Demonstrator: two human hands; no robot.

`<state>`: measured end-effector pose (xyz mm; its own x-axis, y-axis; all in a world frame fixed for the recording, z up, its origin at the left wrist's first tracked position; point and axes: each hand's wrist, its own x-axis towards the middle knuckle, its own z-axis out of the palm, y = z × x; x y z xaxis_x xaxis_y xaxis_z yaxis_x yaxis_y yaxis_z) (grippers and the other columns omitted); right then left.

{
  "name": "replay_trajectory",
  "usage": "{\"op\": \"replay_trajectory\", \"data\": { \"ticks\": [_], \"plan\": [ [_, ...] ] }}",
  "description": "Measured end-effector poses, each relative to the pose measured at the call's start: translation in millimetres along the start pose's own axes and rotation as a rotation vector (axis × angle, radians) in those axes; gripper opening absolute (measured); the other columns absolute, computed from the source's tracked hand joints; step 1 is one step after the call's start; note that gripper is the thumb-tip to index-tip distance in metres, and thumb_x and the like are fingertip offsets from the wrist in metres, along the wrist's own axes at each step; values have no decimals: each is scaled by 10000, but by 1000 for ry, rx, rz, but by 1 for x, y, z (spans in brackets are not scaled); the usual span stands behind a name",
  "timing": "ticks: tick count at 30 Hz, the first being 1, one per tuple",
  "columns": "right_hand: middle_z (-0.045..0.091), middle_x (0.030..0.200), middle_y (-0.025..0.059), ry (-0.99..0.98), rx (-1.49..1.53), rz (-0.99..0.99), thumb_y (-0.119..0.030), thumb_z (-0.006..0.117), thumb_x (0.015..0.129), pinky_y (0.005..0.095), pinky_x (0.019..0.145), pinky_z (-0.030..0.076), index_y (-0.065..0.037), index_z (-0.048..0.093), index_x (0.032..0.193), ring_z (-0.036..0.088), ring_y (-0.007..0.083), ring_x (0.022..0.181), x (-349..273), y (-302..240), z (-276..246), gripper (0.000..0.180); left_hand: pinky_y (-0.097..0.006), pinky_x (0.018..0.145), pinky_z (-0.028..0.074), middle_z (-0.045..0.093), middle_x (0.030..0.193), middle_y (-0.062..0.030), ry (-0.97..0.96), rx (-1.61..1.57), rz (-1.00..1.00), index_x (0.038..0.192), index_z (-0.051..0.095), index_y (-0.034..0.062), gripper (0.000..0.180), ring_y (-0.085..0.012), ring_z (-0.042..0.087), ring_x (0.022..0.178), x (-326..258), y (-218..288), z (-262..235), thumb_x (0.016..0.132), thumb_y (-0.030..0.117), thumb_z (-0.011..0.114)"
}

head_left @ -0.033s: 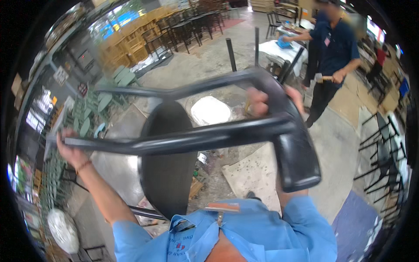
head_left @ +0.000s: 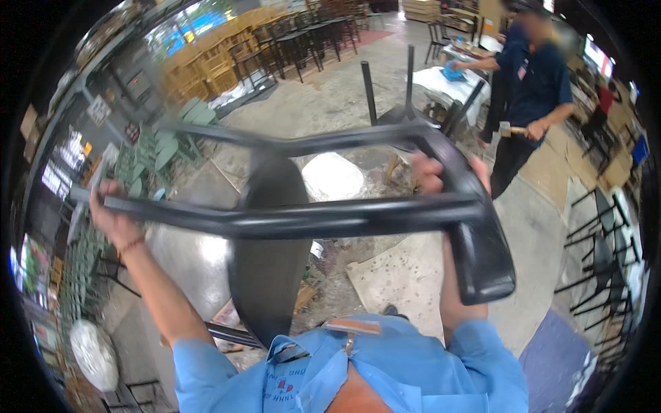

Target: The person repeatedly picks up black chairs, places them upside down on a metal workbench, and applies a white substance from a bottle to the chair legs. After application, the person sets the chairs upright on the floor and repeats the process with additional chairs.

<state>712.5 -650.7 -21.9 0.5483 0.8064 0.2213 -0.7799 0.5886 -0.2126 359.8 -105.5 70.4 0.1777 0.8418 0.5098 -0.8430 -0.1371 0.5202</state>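
My left hand [head_left: 116, 219] is closed round the nearer bar of a black chair [head_left: 344, 219], just short of its tip. My right hand [head_left: 428, 173] grips the thick rail at the other end, fingers curled over its inner edge; the palm is hidden behind it. The chair is held up across my front, its 2 long bars running roughly side by side. The dark seat panel [head_left: 270, 255] crosses behind the nearer bar, its lower edge coming down close to my blue shirt [head_left: 413, 358].

Past the left tips, green chairs [head_left: 162, 155] crowd that side. Beyond the far bar, another chair's upright legs [head_left: 370, 93] narrow the way, with concrete floor [head_left: 323, 93] stretching behind them. A co-worker [head_left: 533, 89] holding a hammer [head_left: 511, 129] stands ahead on my right. Black chairs [head_left: 602, 241] line the right edge.
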Motion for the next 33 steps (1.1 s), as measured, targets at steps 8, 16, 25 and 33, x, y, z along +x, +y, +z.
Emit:
{"op": "replay_trajectory", "data": {
  "ticks": [8,16,25,33],
  "plan": [
    [326,1425,281,21,115,-183,-333,613,893,516,842,580,-36,224,1494,539,348,1155,-69,-80,-194,775,-323,684,443,496,799,-56,-544,-187,-344,856,513,2,119,-150,492,717,4,-222,293,883,58,614],
    [676,987,147,974,-685,80,-432,552,954,393,718,561,-8,584,1157,666,253,821,15,-46,-344,471,-354,644,532,611,684,-122,-645,-56,-464,927,520,26,192,-231,627,641,13,-415,290,787,94,633],
    [609,1200,173,1159,-1105,676,-323,583,918,429,782,549,-81,477,1366,645,311,986,59,-35,-398,519,-280,666,477,570,750,-24,-771,304,-787,833,538,65,268,-126,576,695,-103,-538,150,669,93,747],
    [640,1109,134,1211,-1148,1066,-268,568,902,406,728,551,-100,549,1303,655,272,872,31,-65,-427,435,-322,881,450,580,981,-48,-742,560,-716,967,572,63,280,-156,552,965,-242,-479,79,745,16,736]
  ]
}}
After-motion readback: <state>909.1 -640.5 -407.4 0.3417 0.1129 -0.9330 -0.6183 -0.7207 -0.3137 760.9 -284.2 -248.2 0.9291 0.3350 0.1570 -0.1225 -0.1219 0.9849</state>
